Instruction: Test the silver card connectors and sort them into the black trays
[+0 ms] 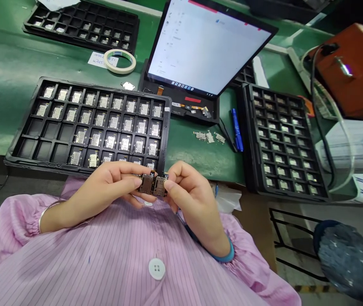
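Left hand, right hand, fingers pinching two metal connectors (SIM sockets, perhaps)

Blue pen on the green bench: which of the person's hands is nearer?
Right: the right hand is below and left of the blue pen; the left hand is farther left still.

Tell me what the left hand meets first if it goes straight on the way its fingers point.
The left hand already pinches a small metal part. Past that, it would likely meet the second part, held by the right hand, though depth is unclear.
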Demonstrator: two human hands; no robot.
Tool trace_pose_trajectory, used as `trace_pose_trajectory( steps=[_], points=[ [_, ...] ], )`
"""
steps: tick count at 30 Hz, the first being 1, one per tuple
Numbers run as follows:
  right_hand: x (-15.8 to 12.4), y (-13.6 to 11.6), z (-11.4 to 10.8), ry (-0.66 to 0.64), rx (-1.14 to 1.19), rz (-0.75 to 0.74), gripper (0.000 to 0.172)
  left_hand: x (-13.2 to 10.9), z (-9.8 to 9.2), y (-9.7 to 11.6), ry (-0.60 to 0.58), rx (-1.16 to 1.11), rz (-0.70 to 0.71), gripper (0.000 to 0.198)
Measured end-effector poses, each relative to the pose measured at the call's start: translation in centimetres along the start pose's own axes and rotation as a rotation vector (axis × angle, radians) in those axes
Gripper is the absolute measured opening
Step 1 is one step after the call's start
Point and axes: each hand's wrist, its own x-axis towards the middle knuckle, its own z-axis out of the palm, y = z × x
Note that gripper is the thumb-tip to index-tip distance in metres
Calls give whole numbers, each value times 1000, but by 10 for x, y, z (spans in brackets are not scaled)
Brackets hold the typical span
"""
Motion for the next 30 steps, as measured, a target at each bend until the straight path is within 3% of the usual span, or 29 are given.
trace_pose_trajectory(
  steps=[15, 30],
  points=[
    [-4, -3, -1, 17, -51, -11, 17, -1, 1, 1, 67, 62, -13, 24],
    [-2, 4, -4, 14, -64, -5, 19, -1, 3, 3, 34, 82, 31, 22]
  ],
)
